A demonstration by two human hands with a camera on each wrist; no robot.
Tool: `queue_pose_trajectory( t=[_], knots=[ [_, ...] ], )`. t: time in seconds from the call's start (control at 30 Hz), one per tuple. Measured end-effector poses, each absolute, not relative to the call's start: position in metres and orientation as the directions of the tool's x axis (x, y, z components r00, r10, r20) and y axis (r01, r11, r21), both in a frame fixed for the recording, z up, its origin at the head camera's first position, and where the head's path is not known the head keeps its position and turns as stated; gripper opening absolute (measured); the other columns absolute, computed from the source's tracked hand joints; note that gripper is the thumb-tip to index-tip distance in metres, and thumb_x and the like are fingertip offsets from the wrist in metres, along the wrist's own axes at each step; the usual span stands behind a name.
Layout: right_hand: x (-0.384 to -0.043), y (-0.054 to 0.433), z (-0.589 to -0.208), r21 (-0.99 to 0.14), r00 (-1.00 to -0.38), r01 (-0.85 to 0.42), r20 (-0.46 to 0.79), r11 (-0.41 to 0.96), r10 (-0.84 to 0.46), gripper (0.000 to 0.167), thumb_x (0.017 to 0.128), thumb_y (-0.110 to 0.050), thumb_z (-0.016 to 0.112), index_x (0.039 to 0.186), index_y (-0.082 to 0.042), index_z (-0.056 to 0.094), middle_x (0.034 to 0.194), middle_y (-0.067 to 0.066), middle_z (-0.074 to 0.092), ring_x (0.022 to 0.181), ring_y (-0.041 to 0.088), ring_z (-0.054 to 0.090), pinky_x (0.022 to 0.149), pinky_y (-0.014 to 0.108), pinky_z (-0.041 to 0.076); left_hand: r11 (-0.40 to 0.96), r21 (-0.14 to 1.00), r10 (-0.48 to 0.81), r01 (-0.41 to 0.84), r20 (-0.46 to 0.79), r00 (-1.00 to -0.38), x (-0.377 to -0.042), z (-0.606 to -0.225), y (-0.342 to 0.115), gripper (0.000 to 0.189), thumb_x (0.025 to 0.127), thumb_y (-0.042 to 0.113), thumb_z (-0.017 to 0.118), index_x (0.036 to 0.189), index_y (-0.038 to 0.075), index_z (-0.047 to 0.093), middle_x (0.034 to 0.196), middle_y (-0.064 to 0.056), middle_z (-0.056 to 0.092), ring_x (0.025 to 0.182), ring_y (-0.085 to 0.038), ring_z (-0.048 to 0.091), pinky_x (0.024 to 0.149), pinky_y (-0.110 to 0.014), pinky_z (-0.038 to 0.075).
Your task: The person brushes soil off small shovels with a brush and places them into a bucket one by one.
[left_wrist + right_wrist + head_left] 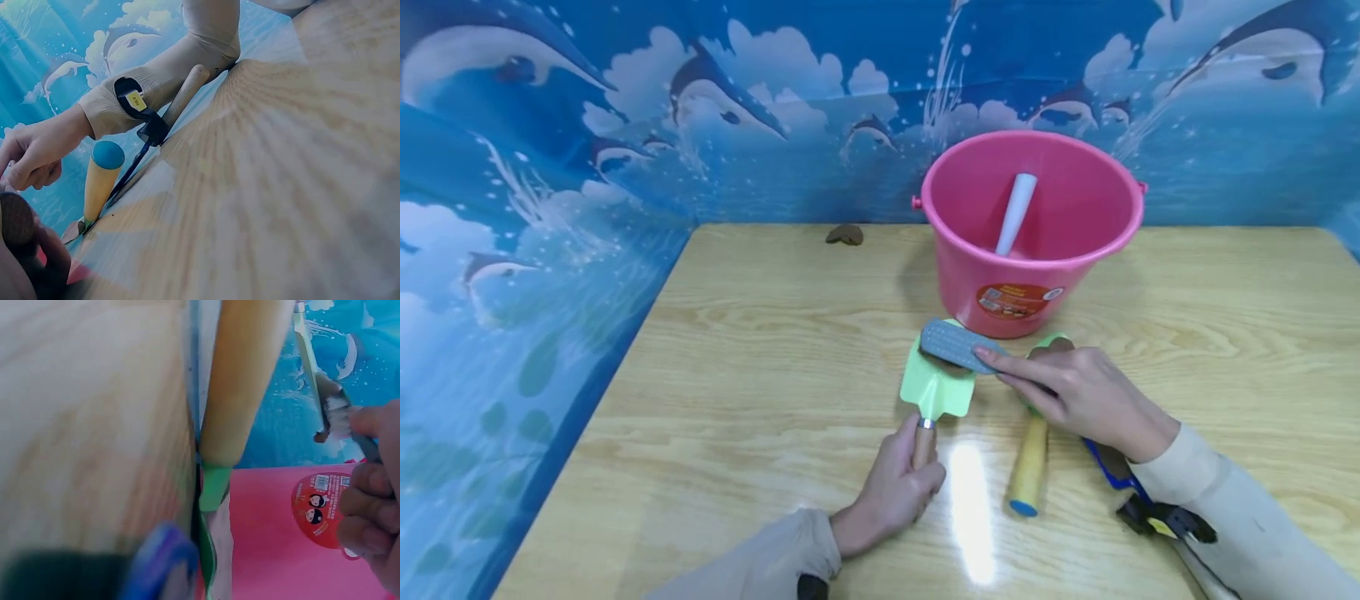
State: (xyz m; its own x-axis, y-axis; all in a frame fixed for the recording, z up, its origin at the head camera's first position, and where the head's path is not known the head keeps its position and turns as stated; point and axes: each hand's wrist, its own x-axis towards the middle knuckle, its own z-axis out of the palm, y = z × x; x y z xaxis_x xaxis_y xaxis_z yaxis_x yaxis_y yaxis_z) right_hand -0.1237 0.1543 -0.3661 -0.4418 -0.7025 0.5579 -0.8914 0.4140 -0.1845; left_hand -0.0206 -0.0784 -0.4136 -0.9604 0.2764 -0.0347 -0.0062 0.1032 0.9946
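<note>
My left hand (891, 483) grips the wooden handle of a small light-green garden shovel (934, 393), its blade pointing away. In my right hand (1090, 396) is a grey-blue brush (957, 343), pinched at its near end and lying over the shovel's blade. The right wrist view shows the brush's pale bristles (339, 417) against the blade, with brown dirt (321, 436) at its edge. Below the right hand lies another garden tool with a yellow wooden handle (1028, 471) and a green head, partly hidden by that hand.
A pink bucket (958, 287) stands behind the tools with a pale handle (1018, 212) leaning inside. At the table's back edge sits a brown clump (846, 235). A blue-edged tool (1107, 467) lies under the right forearm. A dolphin-print sheet (820, 108) borders the wooden table (760, 358).
</note>
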Motion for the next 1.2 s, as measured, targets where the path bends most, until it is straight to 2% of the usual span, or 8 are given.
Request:
queue_pose_trajectory(
  t=[0.17,0.37,0.5,0.63,0.73,0.93,1.07,1.2],
  knots=[
    [-0.12,0.151,-0.365,-0.165,-0.43,-0.894,0.575,0.417,-0.696,0.04,0.103,-0.039,0.041,0.129,-0.018,0.063,0.057,-0.012,0.042,0.051,0.0,0.034,0.042,0.011,0.027,0.159,0.986,0.274,0.05,0.005,-0.962,-0.019,-0.416,-0.079,0.025,0.068,-0.011,0.047,0.092,-0.003,0.044,0.061,0.002,0.044,0.045,-0.002,0.041,0.035,-0.018,0.039],
    [-0.119,0.151,-0.367,-0.187,-0.431,-0.896,0.584,0.403,-0.688,0.039,0.102,-0.037,0.043,0.129,-0.017,0.063,0.057,-0.013,0.04,0.05,-0.001,0.031,0.042,0.01,0.025,0.206,0.976,0.269,0.075,0.018,-0.963,-0.018,-0.416,-0.076,0.022,0.069,-0.01,0.049,0.089,-0.002,0.044,0.06,0.003,0.043,0.044,-0.001,0.038,0.034,-0.018,0.037],
    [-0.124,0.151,-0.369,-0.268,-0.471,-0.882,0.55,0.388,-0.69,0.035,0.1,-0.032,0.052,0.129,-0.016,0.063,0.055,-0.016,0.035,0.05,-0.003,0.029,0.044,0.011,0.027,0.172,0.984,0.273,0.035,-0.014,-0.962,-0.019,-0.415,-0.076,0.022,0.069,-0.01,0.047,0.09,-0.003,0.044,0.061,0.002,0.044,0.042,-0.002,0.041,0.031,-0.02,0.039],
    [-0.126,0.154,-0.368,-0.386,-0.521,-0.85,0.517,0.358,-0.679,0.035,0.093,-0.016,0.063,0.128,-0.013,0.063,0.057,-0.019,0.035,0.049,-0.006,0.03,0.045,0.009,0.029,0.126,0.992,0.276,-0.015,-0.049,-0.96,-0.022,-0.413,-0.075,0.023,0.07,-0.01,0.045,0.092,-0.005,0.043,0.061,0.0,0.043,0.04,-0.003,0.041,0.029,-0.02,0.036],
    [-0.125,0.157,-0.366,-0.458,-0.554,-0.822,0.509,0.338,-0.659,0.038,0.091,-0.008,0.065,0.128,-0.011,0.062,0.059,-0.02,0.037,0.048,-0.008,0.03,0.045,0.008,0.031,0.095,0.994,0.279,-0.058,-0.082,-0.957,-0.023,-0.412,-0.075,0.023,0.071,-0.01,0.043,0.094,-0.006,0.042,0.061,-0.001,0.043,0.039,-0.005,0.04,0.029,-0.02,0.035],
    [-0.125,0.163,-0.361,-0.531,-0.597,-0.791,0.557,0.304,-0.577,0.036,0.093,-0.009,0.062,0.129,-0.009,0.062,0.05,-0.017,0.031,0.043,-0.008,0.025,0.04,0.011,0.026,0.06,0.989,0.261,-0.135,-0.146,-0.954,-0.023,-0.409,-0.076,0.026,0.072,-0.01,0.044,0.098,-0.006,0.041,0.061,-0.001,0.043,0.039,-0.008,0.04,0.029,-0.022,0.034],
    [-0.125,0.159,-0.362,-0.49,-0.542,-0.828,0.577,0.271,-0.611,0.033,0.096,-0.018,0.059,0.128,-0.01,0.063,0.054,-0.017,0.035,0.046,-0.008,0.029,0.043,0.01,0.028,0.057,0.991,0.253,-0.124,-0.134,-0.958,-0.024,-0.408,-0.076,0.027,0.071,-0.011,0.045,0.097,-0.006,0.041,0.063,-0.002,0.043,0.04,-0.009,0.041,0.03,-0.022,0.035],
    [-0.124,0.153,-0.365,-0.335,-0.446,-0.893,0.573,0.3,-0.688,0.036,0.101,-0.033,0.049,0.126,-0.013,0.065,0.059,-0.018,0.039,0.052,-0.006,0.032,0.048,0.01,0.031,0.041,0.991,0.252,-0.13,-0.136,-0.958,-0.025,-0.407,-0.075,0.026,0.071,-0.011,0.045,0.097,-0.007,0.04,0.064,-0.002,0.042,0.04,-0.008,0.04,0.03,-0.022,0.035]
  ],
)
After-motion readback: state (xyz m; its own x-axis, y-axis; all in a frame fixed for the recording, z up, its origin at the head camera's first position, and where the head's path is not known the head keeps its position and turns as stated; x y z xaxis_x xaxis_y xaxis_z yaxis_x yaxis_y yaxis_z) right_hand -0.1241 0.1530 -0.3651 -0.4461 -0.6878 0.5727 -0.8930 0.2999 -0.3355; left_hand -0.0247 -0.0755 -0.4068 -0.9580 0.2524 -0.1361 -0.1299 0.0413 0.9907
